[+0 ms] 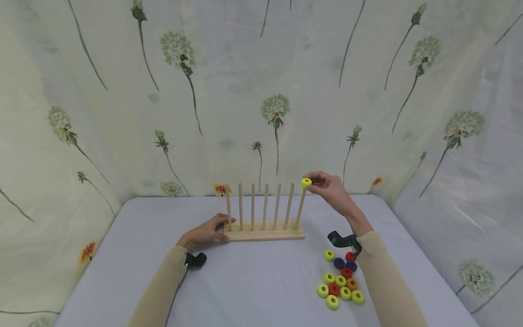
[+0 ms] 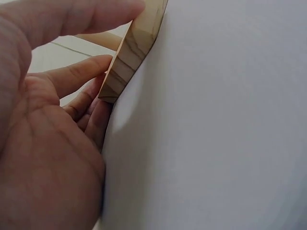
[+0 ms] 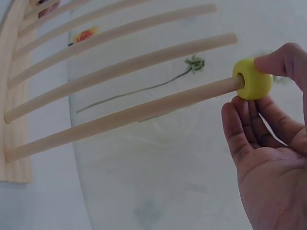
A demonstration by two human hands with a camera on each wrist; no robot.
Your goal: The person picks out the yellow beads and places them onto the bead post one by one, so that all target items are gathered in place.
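A wooden peg stand (image 1: 264, 235) with a row of several upright pegs stands toward the back of the table. My left hand (image 1: 206, 230) grips the left end of its base, thumb at the front edge and fingers behind; the left wrist view shows the base's end (image 2: 125, 67) between them. At the right end, my right hand (image 1: 332, 190) pinches a yellow bead (image 1: 306, 183) between thumb and fingers. In the right wrist view, the tip of the rightmost peg (image 3: 129, 117) sits in the hole of that bead (image 3: 255, 79).
Loose yellow beads (image 1: 333, 302), red beads (image 1: 333, 289), dark blue beads (image 1: 339, 263) and an orange bead (image 1: 352, 284) lie in a cluster on the white table (image 1: 253, 286), beside the right forearm. A flower-patterned curtain (image 1: 229, 113) hangs behind the table.
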